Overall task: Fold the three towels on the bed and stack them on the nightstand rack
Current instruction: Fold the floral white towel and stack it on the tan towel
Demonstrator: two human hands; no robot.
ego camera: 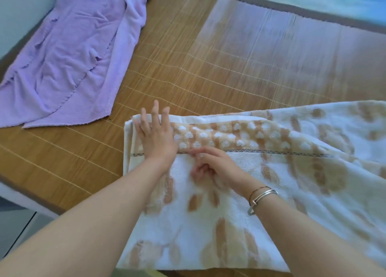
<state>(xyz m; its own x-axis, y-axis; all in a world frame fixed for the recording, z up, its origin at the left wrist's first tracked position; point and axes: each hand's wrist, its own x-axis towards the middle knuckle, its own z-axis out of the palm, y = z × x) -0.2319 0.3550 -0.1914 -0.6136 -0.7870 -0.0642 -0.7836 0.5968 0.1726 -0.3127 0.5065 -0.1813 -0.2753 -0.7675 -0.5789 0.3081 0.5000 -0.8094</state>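
Towel fold | I see left hand (155, 133) flat, fingers straight, pressing patterned towel (240, 184) | right hand (211, 166) curled beside it, grasp uncertain | I'd align edges first.

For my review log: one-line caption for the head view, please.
Left hand flattens the tan-and-white towel on the bamboo mat; right hand pinches it; purple towel lies unfolded.

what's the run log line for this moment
left hand: flat on patterned towel | right hand: pinching its fold | purple towel: unfolded on mat
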